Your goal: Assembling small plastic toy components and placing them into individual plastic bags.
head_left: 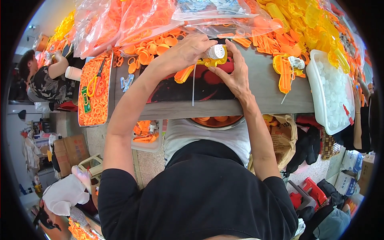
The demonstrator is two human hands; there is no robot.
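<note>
Both my hands are around a yellow and orange plastic assembly [216, 62] above the desk's middle. A white ribbed round piece [216, 51] sits in its yellow part, an orange handle [184, 75] sticks out to the left, and a thin white tube [194, 89] hangs down. My left hand [187, 52] reaches over from the left, its fingers closed at the white piece. My right hand [237, 77] grips the yellow part from the right between thumb and forefinger. Beneath lies a black and red mat [172, 88]. A similar assembly [285, 76] rests to the right.
A tray of small orange rings [95, 106] with scissors [97, 82] on it stands left. At right is a white tub [321, 100] of translucent pieces. Bags of orange parts [140, 24] and yellow parts [320, 20] line the back. Another person [50, 76] sits at left.
</note>
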